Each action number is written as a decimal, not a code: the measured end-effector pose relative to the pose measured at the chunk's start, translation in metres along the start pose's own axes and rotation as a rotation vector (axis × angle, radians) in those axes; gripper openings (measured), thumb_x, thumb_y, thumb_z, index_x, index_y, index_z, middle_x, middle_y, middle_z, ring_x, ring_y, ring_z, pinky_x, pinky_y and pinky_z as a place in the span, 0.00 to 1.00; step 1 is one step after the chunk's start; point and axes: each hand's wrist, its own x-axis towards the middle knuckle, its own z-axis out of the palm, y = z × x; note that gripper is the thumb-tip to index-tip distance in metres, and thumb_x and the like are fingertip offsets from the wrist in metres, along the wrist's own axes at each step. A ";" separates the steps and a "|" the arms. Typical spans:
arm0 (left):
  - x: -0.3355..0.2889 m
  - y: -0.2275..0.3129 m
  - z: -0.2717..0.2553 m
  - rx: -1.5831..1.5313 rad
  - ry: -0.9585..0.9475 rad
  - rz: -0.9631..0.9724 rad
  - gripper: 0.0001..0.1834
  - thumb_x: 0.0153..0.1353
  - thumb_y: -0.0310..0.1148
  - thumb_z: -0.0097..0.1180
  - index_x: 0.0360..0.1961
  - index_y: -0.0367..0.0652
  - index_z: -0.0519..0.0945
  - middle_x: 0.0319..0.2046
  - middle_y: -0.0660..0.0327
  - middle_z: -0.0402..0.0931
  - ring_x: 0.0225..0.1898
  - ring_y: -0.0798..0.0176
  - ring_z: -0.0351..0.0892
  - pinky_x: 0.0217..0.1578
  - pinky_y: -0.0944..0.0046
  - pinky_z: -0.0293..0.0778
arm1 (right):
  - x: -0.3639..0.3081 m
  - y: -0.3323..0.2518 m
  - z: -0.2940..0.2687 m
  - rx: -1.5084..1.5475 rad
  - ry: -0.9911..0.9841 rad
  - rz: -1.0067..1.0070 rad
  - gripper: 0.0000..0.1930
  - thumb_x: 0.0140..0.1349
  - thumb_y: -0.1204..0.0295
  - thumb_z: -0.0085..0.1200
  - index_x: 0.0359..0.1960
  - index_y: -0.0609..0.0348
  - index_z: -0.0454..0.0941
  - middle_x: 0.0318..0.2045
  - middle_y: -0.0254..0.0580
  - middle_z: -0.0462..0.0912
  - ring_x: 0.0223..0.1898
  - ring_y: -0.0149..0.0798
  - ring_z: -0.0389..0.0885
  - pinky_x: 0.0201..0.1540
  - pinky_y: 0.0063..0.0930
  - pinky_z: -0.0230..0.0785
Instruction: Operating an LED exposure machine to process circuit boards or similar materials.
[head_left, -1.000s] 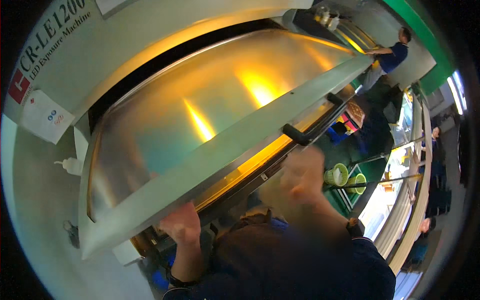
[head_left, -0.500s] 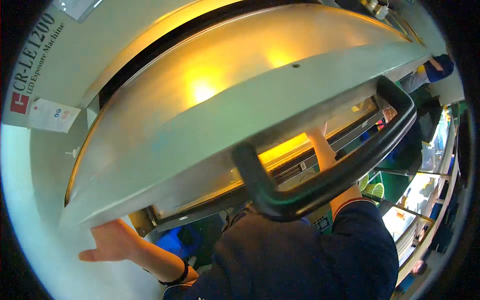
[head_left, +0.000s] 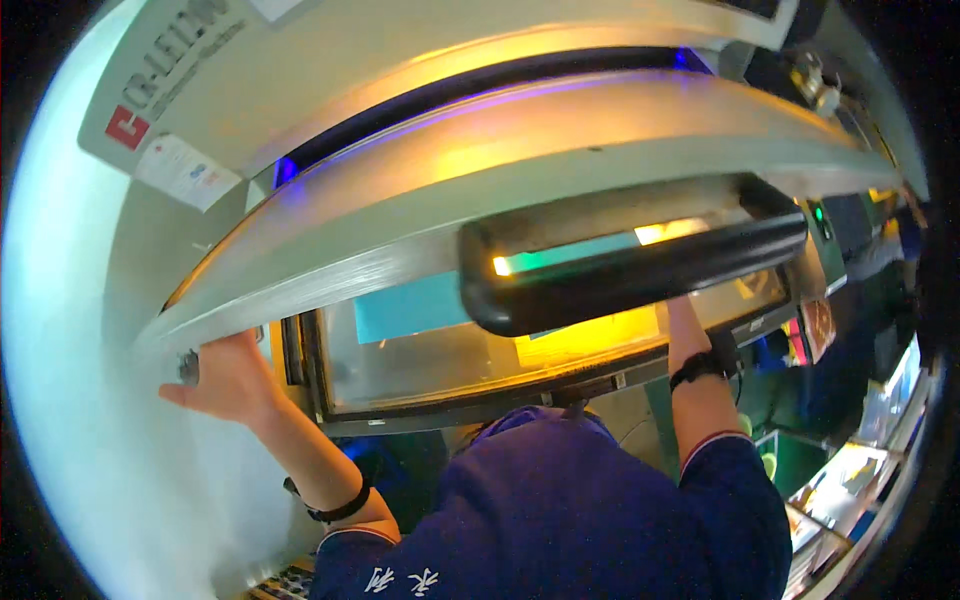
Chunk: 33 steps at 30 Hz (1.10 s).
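A curved metal lid (head_left: 450, 205) of a large grey-green machine stands raised before me, with a thick black handle (head_left: 640, 280) on its front. Beneath it lies a dark-framed bed (head_left: 440, 385) holding a light blue sheet (head_left: 410, 308) and a yellow-lit sheet (head_left: 595, 338). My left hand (head_left: 230, 378) is at the lid's lower left corner, its thumb stretched out to the side; the lid edge hides its fingertips. Reaching over the bed's front rim, my right hand (head_left: 683, 318) passes under the handle near the yellow-lit sheet. Its fingers are hidden behind the handle.
A white label sheet (head_left: 190, 172) is fixed to the machine body at the upper left. Violet light shows in the dark gap behind the lid. To the right are a green indicator light (head_left: 819, 214) and brightly lit shelving (head_left: 850, 455). My wristbands show on both arms.
The lid and handle sit higher in view, and more of the bed shows, including the blue sheet. Violet light now shows behind the lid. My view has shifted too.
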 end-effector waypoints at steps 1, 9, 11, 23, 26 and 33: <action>-0.001 -0.004 0.003 -0.044 -0.089 -0.061 0.56 0.55 0.69 0.47 0.73 0.39 0.47 0.74 0.48 0.39 0.75 0.43 0.30 0.69 0.35 0.26 | 0.005 0.003 -0.001 0.039 -0.006 -0.056 0.34 0.50 0.48 0.66 0.52 0.58 0.74 0.48 0.46 0.78 0.53 0.46 0.76 0.53 0.44 0.73; -0.012 -0.031 -0.003 -0.092 0.021 -0.028 0.50 0.55 0.68 0.49 0.71 0.47 0.56 0.72 0.53 0.52 0.72 0.48 0.48 0.68 0.37 0.45 | 0.003 0.021 0.055 0.691 0.133 -1.034 0.31 0.66 0.49 0.51 0.62 0.59 0.71 0.60 0.54 0.73 0.63 0.54 0.69 0.57 0.51 0.68; -0.024 -0.031 -0.028 0.007 0.074 -0.037 0.47 0.55 0.63 0.53 0.70 0.46 0.58 0.70 0.55 0.55 0.70 0.49 0.52 0.66 0.37 0.51 | -0.019 -0.031 0.069 0.822 -0.141 -0.864 0.29 0.64 0.53 0.55 0.61 0.58 0.71 0.57 0.48 0.75 0.58 0.48 0.71 0.54 0.46 0.69; -0.191 -0.038 -0.324 2.066 -0.217 -1.081 0.53 0.61 0.60 0.53 0.72 0.32 0.46 0.73 0.38 0.33 0.75 0.39 0.29 0.71 0.42 0.39 | -0.154 -0.308 0.133 0.721 -0.223 -0.298 0.14 0.45 0.67 0.59 0.34 0.61 0.81 0.25 0.40 0.80 0.29 0.36 0.77 0.33 0.28 0.70; -0.194 -0.028 -0.306 2.037 -0.313 -0.989 0.55 0.59 0.63 0.53 0.72 0.31 0.45 0.73 0.38 0.33 0.75 0.39 0.29 0.71 0.43 0.39 | -0.161 -0.307 0.129 0.728 -0.171 -0.146 0.20 0.46 0.55 0.63 0.28 0.61 0.82 0.24 0.41 0.82 0.26 0.38 0.79 0.32 0.35 0.72; -0.221 0.016 -0.302 1.784 -0.434 -1.018 0.56 0.58 0.60 0.57 0.72 0.31 0.46 0.72 0.37 0.37 0.74 0.38 0.32 0.71 0.44 0.41 | -0.238 -0.267 0.109 0.812 -0.515 -0.156 0.28 0.54 0.48 0.64 0.44 0.61 0.82 0.38 0.42 0.84 0.37 0.35 0.80 0.36 0.29 0.72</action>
